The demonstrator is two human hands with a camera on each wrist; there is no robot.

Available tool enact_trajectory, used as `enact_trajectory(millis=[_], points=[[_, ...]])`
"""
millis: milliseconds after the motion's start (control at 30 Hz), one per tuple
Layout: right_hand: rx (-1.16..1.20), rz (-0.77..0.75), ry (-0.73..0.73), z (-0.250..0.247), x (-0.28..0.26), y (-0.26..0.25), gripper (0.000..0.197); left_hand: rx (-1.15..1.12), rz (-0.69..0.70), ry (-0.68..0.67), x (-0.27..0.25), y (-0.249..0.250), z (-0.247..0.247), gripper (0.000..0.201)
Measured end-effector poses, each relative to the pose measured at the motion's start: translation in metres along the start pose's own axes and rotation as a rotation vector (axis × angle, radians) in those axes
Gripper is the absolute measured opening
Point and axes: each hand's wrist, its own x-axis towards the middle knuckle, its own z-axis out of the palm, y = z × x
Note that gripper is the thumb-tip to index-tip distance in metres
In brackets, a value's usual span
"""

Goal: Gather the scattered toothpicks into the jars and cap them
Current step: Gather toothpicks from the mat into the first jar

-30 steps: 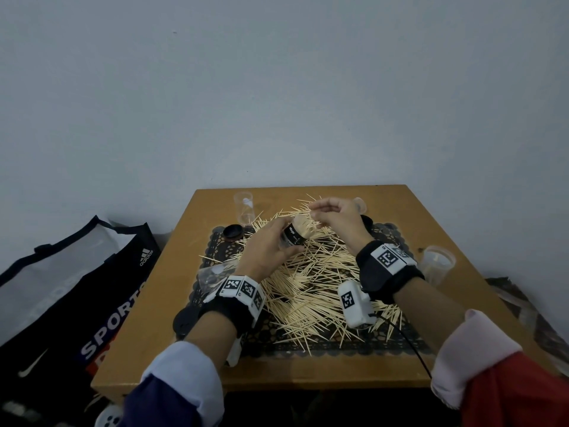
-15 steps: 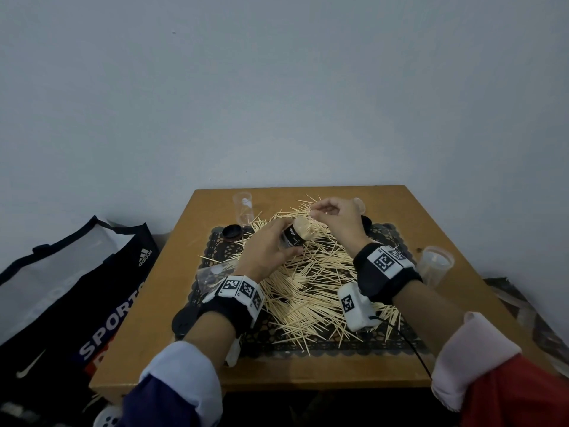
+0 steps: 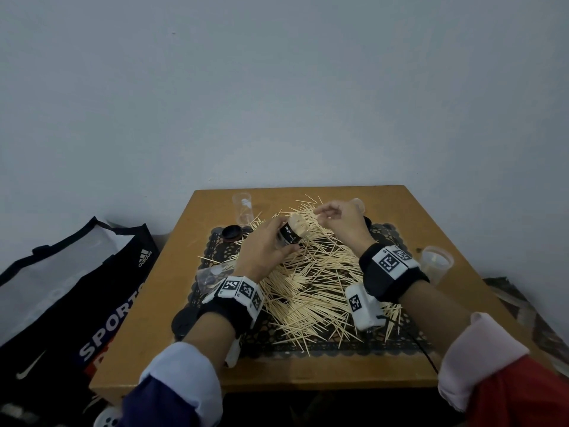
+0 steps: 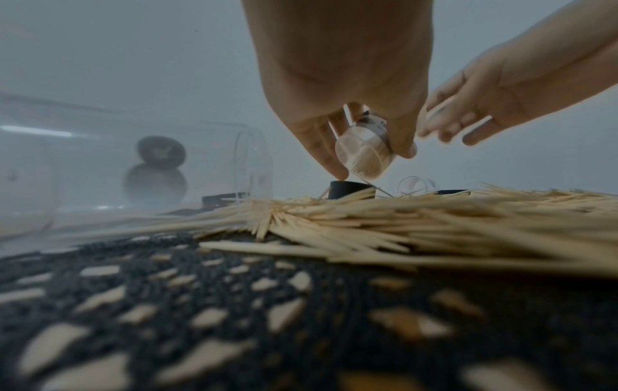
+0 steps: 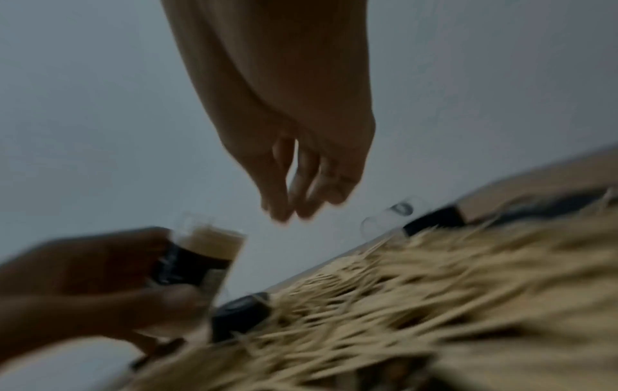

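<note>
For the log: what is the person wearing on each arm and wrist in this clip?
Both hands are bare. The left hand has a black wrist strap bearing white square-code tags, below a white cuff on a dark blue sleeve. The right hand has a matching black band with tags, a white tagged camera block with a black cable, and a pale pink cuff on a red sleeve.

Head view: dim, flat, bluish light; no clear source, no hard shadows, no glare. Wide-angle bend at edges; table [image 3: 308, 375] lines bow. Centre fairly sharp.

Left wrist view: toothpicks [image 4: 418, 224] mid-distance roughly in focus; black lace mat [image 4: 234, 317] in foreground strongly out of focus. Background hazy, pale.

Right wrist view: heavy motion blur overall; right hand [image 5: 301, 169] and jar [image 5: 200, 259] smeared, jar side dark.
</note>
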Motion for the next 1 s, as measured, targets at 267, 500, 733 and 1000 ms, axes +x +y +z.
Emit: enact_trajectory(millis=[267,500,733,1000], points=[[-0.712,0.133,-0.445,-0.005,-0.011,0.018,0.059,0.031,-0.013,-0.007,0.000,0.000,-0.001,0.066],[-0.849,0.062,-0.474,-0.005,-0.016,0.015,0.056,0.029,-0.022,-0.016,0.000,0.001,-0.001,0.066],[-1.089,-0.139,-0.387,-0.006,-0.022,0.001,0.015,0.036,-0.025,-0.018,0.000,0.002,-0.002,0.066],[-1.091,-0.188,-0.357,-0.006,-0.024,0.000,0.039,0.042,-0.037,-0.017,0.000,0.003,-0.002,0.066]])
